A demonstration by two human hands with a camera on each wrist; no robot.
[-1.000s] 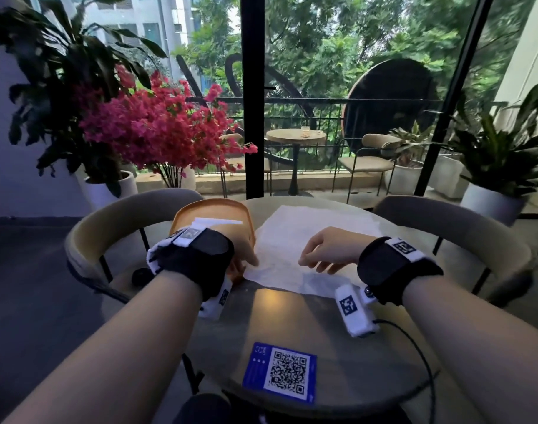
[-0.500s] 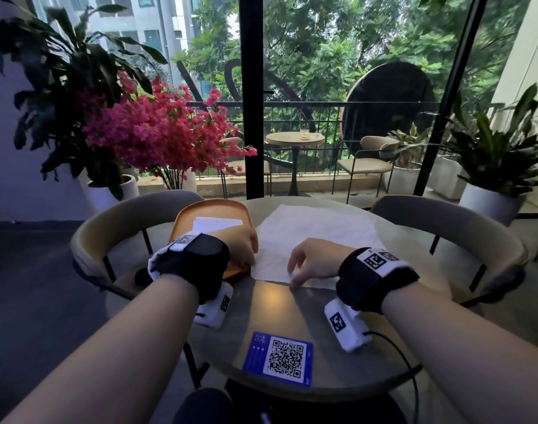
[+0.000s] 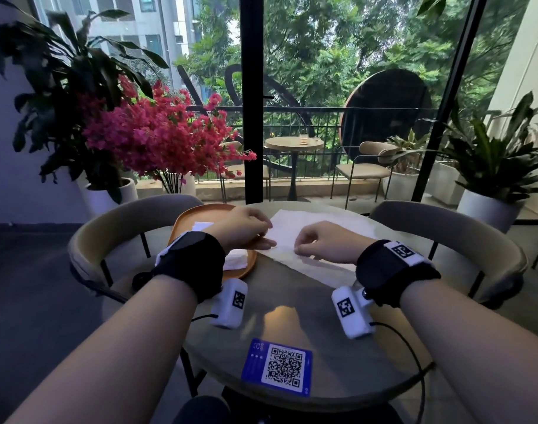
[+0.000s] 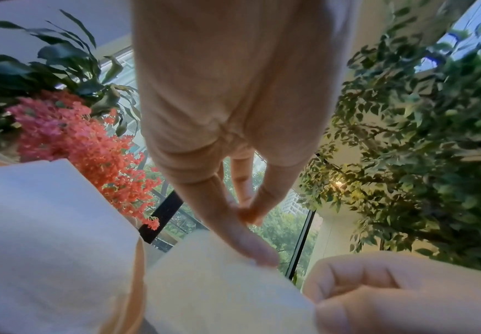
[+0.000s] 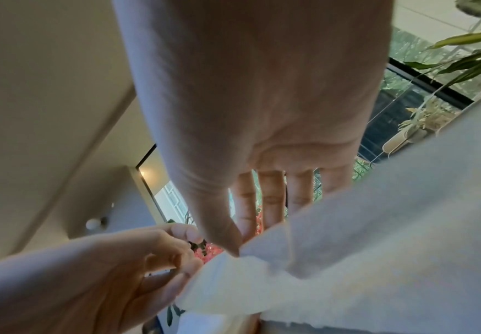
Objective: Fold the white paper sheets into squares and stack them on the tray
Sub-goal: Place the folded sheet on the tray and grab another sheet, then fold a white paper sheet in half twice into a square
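Observation:
A large white paper sheet [image 3: 322,228] lies unfolded on the round table [image 3: 292,316]. My left hand [image 3: 266,240] pinches its near left corner, beside the orange tray [image 3: 197,217]. My right hand [image 3: 296,247] is curled just to the right and pinches the same near edge. In the right wrist view the thumb [image 5: 222,235] presses on the lifted, crumpled corner of the sheet [image 5: 376,226], with the left hand's fingers [image 5: 187,269] on it too. Folded white paper [image 3: 235,260] lies on the tray, partly hidden by my left wrist.
A blue QR card [image 3: 277,371] lies near the table's front edge. Grey chairs [image 3: 445,221] ring the table left and right. A pink flowering plant [image 3: 157,139] and potted greens stand before the glass wall behind.
My left hand left the tray and came right onto the sheet's near left corner. My right hand slid left along the near edge, and both now pinch that corner.

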